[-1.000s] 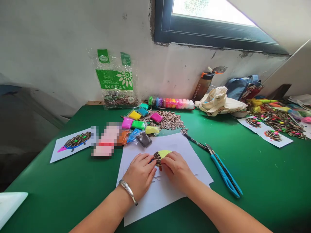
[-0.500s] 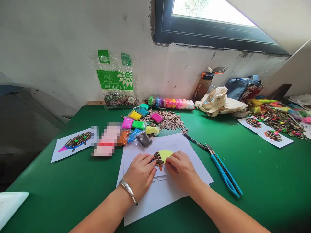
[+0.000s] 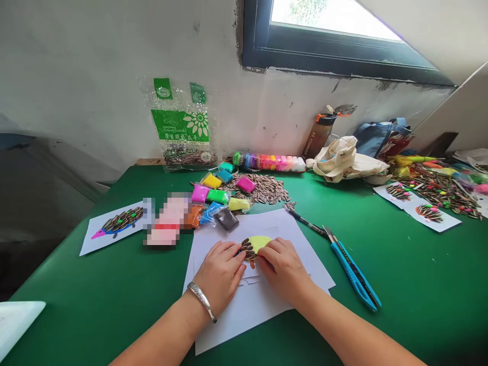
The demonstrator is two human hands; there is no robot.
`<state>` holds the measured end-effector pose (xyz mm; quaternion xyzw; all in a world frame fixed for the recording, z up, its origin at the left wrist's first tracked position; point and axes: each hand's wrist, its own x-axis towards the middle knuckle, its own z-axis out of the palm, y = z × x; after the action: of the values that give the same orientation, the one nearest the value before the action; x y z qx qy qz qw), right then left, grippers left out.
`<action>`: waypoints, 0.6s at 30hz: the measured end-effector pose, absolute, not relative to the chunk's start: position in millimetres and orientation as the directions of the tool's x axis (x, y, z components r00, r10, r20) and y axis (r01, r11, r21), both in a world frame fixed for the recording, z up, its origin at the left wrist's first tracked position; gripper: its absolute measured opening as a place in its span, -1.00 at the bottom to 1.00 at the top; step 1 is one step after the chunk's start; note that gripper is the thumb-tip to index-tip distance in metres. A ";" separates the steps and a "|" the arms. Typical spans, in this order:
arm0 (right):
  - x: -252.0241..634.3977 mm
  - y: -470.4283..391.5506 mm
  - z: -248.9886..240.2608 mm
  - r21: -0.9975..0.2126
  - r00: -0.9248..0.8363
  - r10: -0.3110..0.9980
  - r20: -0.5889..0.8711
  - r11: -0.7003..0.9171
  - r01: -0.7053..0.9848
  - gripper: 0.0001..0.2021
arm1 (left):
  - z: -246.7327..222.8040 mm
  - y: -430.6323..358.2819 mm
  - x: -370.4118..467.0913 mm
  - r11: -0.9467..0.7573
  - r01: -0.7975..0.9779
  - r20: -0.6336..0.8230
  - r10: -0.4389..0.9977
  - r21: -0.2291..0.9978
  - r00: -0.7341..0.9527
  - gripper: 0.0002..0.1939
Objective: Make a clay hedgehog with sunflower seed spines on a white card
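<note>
On white paper [image 3: 224, 325] lies a yellow clay shape [image 3: 261, 243], its left part covered with sunflower seeds [image 3: 249, 249] and a small orange piece [image 3: 252, 264] below it. My left hand [image 3: 221, 272] rests on the paper at the shape's left edge, fingers stretched out, its fingertips by the seeds. On the right side, my right hand [image 3: 284, 267] has its fingers curled and pressed together at the shape's lower edge. Whatever lies between those fingertips is hidden.
Behind the paper are clay packets [image 3: 217, 196] and a seed pile [image 3: 267, 189]. A blue cutter [image 3: 353, 272] and a black pen [image 3: 305, 221] lie right. A seed-covered picture [image 3: 118, 223] is left; a bottle [image 3: 319, 136] stands by the wall.
My right hand has shifted slightly left along the lower edge of the yellow shape. My left hand has stayed in place.
</note>
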<state>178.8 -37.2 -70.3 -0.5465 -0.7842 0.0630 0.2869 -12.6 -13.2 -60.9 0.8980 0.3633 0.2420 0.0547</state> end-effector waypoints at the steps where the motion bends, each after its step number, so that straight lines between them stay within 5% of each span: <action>1: 178.8 -37.1 -70.6 -0.414 -0.241 0.893 0.381 0.398 0.819 -0.82 | -60.9 -13.2 -12.6 -0.730 0.626 0.396 0.679 0.274 0.619 -0.72; 18: 179.0 -36.9 -69.1 -0.423 -0.229 0.908 0.351 0.372 0.826 -0.84 | -54.5 -16.4 -14.5 -0.727 0.634 0.405 0.679 0.262 0.612 -0.74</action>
<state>179.0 -36.9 -69.1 -0.5555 -0.7804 0.0735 0.2775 -14.5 -16.4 -54.5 0.8966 0.3662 0.2446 0.0462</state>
